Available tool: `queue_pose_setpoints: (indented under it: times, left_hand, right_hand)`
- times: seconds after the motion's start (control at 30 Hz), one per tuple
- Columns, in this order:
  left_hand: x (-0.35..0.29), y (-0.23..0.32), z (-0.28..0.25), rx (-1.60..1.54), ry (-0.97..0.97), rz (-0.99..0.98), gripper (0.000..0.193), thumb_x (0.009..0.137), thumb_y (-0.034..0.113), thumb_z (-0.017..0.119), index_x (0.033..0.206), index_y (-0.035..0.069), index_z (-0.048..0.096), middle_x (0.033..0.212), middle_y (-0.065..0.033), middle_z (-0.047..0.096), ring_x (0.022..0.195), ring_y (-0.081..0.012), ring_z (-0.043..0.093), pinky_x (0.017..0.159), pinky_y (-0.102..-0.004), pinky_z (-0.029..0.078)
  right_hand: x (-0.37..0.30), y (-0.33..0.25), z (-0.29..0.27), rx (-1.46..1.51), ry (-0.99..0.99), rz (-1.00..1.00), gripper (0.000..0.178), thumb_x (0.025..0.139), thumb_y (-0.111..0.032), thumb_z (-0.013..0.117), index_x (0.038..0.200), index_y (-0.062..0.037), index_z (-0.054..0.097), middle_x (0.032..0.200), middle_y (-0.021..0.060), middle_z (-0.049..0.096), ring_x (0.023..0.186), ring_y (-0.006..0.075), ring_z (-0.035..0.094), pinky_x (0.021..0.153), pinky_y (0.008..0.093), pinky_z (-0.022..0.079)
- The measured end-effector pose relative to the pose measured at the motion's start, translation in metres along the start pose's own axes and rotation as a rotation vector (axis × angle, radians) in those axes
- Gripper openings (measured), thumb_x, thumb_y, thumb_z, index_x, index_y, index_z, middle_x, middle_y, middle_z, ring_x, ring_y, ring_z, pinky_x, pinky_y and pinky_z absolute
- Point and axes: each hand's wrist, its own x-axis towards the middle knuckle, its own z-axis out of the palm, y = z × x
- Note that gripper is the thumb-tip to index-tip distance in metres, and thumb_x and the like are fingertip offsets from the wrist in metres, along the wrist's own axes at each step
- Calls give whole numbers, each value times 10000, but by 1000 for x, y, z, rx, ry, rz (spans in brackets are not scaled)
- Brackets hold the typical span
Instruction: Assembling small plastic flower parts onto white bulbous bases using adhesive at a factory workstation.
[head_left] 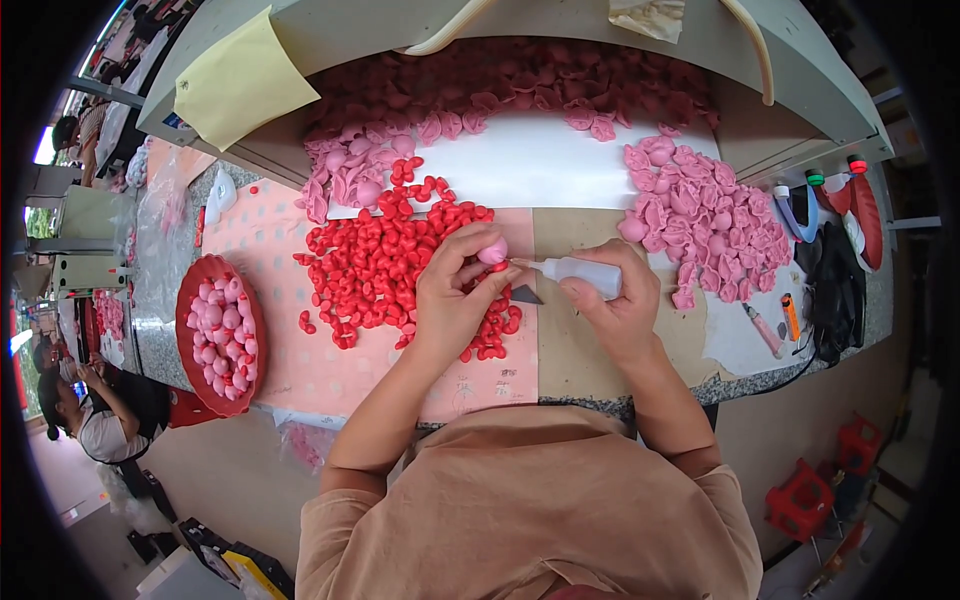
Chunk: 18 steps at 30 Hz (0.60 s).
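Between the fingers of my left hand is a small pink ball-shaped piece with a red piece at its lower side. My right hand grips a translucent squeeze bottle. Its narrow tip points left and meets or nearly meets the red piece; I cannot tell whether they touch. Under and beside my left hand spreads a heap of small glossy red pieces. Right of my right hand lies a pile of pink cupped, petal-like pieces.
A red scalloped basket at the left holds pink balls with red bits. More pink pieces fill the grey cabinet's recess at the back. An orange cutter, a tube and a black bag lie at the right. Another person sits far left.
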Motion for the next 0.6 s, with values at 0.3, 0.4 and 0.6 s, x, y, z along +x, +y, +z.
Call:
queue_pose_setpoints:
  times: [0.3, 0.4, 0.6]
  left_hand:
    - [-1, -2, -1, 4, -2, -10, 402, 764, -76, 659, 1136, 29, 551, 1250, -107, 481, 1072, -169, 546, 898, -305, 510]
    - [0, -2, -1, 10, -4, -11, 405, 765, -74, 659, 1141, 31, 551, 1255, -107, 478, 1074, -170, 545, 897, -306, 511]
    - [0, -6, -3, 88, -49, 49, 402, 798, -119, 598, 1163, 19, 502, 1283, -126, 428, 970, -188, 603, 668, -233, 554]
  right_hand:
    - [0, 2, 0, -23, -7, -33, 294, 734, -171, 752, 915, -1, 595, 759, 83, 591, 644, 140, 546, 565, 249, 414]
    - [0, 2, 0, -22, -13, -55, 306, 721, -170, 762, 910, 4, 595, 741, 81, 588, 628, 138, 534, 555, 247, 402]
    - [2, 0, 0, -33, -8, -90, 309, 704, -172, 776, 885, 9, 602, 707, 75, 573, 608, 146, 518, 546, 254, 392]
